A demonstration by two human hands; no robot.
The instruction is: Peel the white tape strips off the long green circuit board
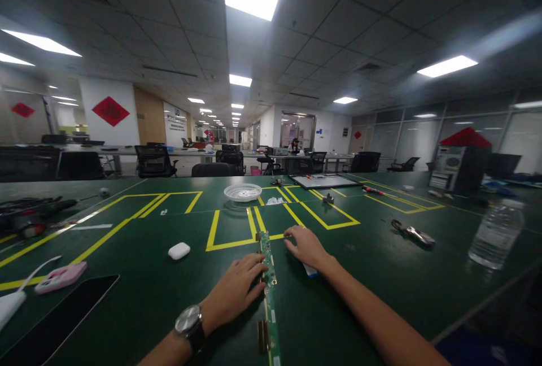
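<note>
A long, narrow green circuit board (271,315) lies lengthwise on the green table, with brown flat ribbon connectors along its left edge. My left hand (237,281), a watch on its wrist, has its fingertips over the board's middle and its thumb against the left edge, holding it. Beside the board's far end is my right hand (307,246), palm down. Its fingers are curled, with thumb and forefinger close together; anything small between them is too hard to make out. Partly hidden under that palm lies a white and blue flat piece (311,270).
A white earbud case (179,251), pink device (61,278) and black phone (63,321) lie left. Ahead are a white basket (243,192) and a framed panel (324,181). Pliers (412,234) and a water bottle (496,236) are right. A person (294,146) sits far off.
</note>
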